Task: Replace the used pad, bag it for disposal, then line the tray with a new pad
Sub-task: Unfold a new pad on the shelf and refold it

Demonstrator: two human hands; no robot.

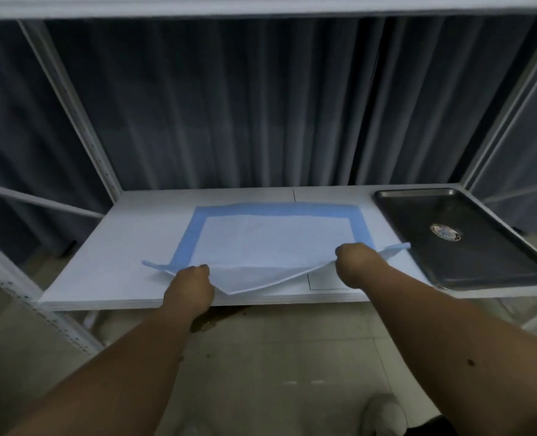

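Note:
A white pad with a blue border (270, 234) lies spread on the white shelf (109, 256). Its near edge is lifted off the shelf and sags in the middle. My left hand (189, 286) grips that edge near its left corner. My right hand (353, 262) grips it near the right corner, fingers curled under the pad. A dark metal tray (481, 247) sits on the shelf to the right, with a round sticker (445, 231) on its bare bottom.
The shelf belongs to a white metal rack with slanted posts (72, 114) on the left and right. A dark curtain (260, 105) hangs behind. Below is a tiled floor (292, 357) with a stain (210, 322) near the shelf's front edge.

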